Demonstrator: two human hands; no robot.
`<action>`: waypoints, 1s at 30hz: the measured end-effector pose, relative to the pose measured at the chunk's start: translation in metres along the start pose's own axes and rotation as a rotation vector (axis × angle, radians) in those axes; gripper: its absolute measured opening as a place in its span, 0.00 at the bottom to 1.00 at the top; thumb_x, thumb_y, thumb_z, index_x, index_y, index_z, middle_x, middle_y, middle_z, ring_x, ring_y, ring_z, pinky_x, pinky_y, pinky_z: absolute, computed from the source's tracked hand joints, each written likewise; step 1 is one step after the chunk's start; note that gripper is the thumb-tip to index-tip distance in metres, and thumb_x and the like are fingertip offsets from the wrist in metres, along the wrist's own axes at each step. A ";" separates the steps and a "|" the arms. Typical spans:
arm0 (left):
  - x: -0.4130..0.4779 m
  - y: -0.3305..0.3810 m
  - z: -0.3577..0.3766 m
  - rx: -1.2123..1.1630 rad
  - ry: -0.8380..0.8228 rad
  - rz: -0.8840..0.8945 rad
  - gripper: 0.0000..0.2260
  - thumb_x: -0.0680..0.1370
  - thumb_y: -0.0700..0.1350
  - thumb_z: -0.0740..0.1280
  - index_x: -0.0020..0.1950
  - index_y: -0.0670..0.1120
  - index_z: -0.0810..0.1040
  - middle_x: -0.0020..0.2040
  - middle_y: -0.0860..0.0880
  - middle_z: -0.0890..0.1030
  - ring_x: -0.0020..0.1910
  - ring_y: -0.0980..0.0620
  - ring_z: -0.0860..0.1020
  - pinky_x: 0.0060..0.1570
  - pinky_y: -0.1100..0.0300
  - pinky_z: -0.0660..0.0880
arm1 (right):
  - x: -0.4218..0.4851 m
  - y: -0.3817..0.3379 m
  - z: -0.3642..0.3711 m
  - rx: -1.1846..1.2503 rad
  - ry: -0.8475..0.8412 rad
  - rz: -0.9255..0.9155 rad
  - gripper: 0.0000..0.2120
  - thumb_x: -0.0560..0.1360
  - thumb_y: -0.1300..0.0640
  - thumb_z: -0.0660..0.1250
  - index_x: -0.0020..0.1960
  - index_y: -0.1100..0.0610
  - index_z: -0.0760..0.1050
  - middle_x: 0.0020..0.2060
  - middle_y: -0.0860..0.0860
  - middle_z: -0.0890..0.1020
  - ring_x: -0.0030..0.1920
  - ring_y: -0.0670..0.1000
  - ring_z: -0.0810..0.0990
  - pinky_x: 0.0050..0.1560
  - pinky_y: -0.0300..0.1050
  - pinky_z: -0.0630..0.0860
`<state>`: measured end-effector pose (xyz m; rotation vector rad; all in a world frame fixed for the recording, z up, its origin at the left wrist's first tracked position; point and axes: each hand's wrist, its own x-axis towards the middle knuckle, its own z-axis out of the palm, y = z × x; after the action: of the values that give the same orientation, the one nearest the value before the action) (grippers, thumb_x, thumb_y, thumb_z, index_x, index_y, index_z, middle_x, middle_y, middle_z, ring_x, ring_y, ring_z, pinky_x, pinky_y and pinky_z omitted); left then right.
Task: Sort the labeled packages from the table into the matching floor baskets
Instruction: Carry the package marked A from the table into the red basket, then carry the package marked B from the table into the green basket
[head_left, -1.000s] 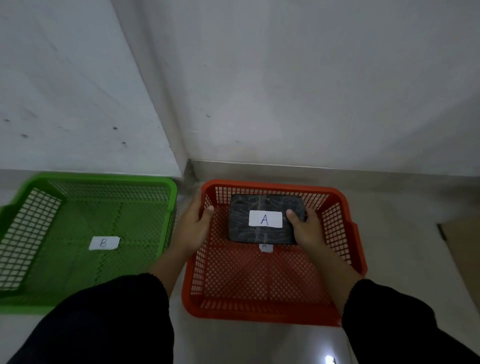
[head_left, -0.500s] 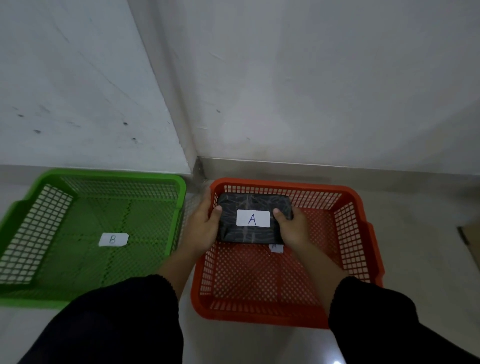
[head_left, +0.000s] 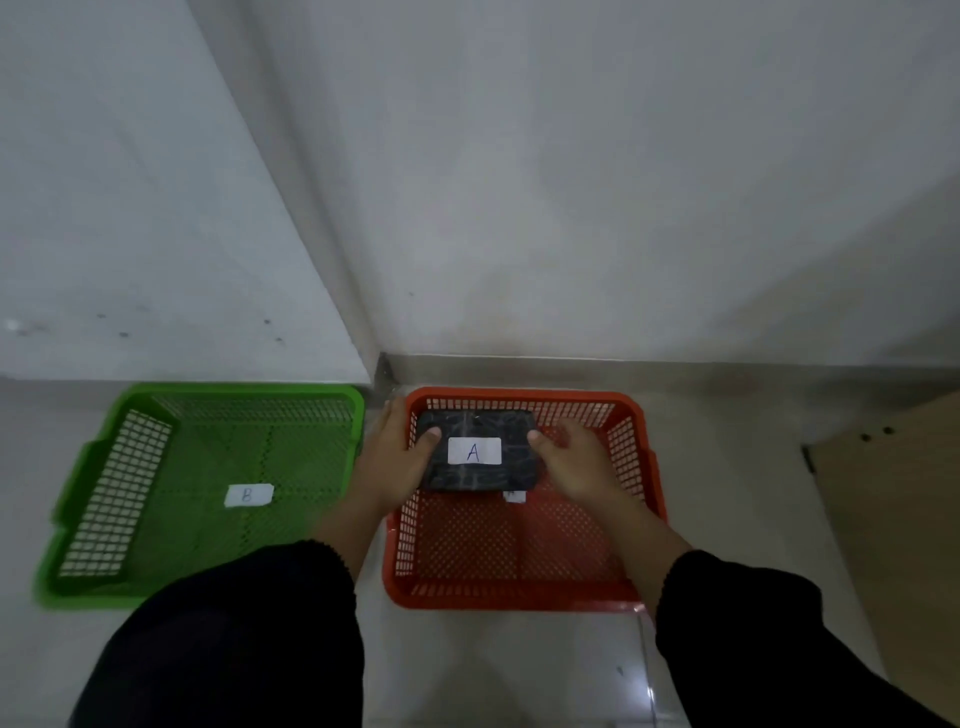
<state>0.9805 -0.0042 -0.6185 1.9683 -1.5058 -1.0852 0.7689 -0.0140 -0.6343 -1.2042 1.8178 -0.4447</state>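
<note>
A black wrapped package (head_left: 475, 473) with a white label marked A is held low inside the orange basket (head_left: 524, 592), over its far half. My left hand (head_left: 395, 457) grips the package's left end, reaching across the basket's left wall. My right hand (head_left: 576, 462) grips its right end from inside the basket. A small white tag (head_left: 514, 496) on the basket floor peeks out under the package's near edge. To the left stands the green basket (head_left: 83, 467), holding only a white tag marked B (head_left: 248, 494).
Both baskets sit on a pale tiled floor against a white wall corner (head_left: 382, 364). A brown wooden panel (head_left: 893, 519) lies at the right edge. Dark sleeves cover both forearms at the bottom.
The package has come slightly toward the basket's left and lower between both hands. The camera has shifted, so the baskets appear further right in view.
</note>
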 end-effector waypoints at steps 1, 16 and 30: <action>-0.010 0.021 -0.012 -0.018 -0.005 0.006 0.22 0.78 0.51 0.61 0.70 0.48 0.64 0.69 0.48 0.68 0.68 0.51 0.65 0.63 0.54 0.61 | -0.013 -0.016 -0.017 -0.025 -0.016 0.006 0.26 0.75 0.45 0.63 0.67 0.60 0.69 0.66 0.57 0.74 0.64 0.58 0.73 0.64 0.51 0.70; -0.179 0.421 -0.282 0.242 -0.164 0.155 0.25 0.78 0.58 0.56 0.73 0.49 0.62 0.74 0.47 0.66 0.71 0.46 0.66 0.69 0.51 0.62 | -0.271 -0.335 -0.340 -0.269 0.069 -0.125 0.31 0.76 0.38 0.55 0.73 0.54 0.60 0.74 0.53 0.64 0.73 0.54 0.62 0.72 0.58 0.58; -0.320 0.641 -0.303 0.325 -0.227 0.507 0.24 0.78 0.58 0.57 0.71 0.50 0.65 0.71 0.48 0.70 0.69 0.48 0.69 0.68 0.50 0.64 | -0.458 -0.386 -0.551 -0.373 0.407 -0.183 0.30 0.75 0.37 0.53 0.73 0.50 0.59 0.73 0.52 0.65 0.73 0.53 0.61 0.70 0.56 0.56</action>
<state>0.8009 0.0591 0.1361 1.5393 -2.2652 -0.9023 0.5922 0.1128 0.1501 -1.6363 2.2141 -0.4945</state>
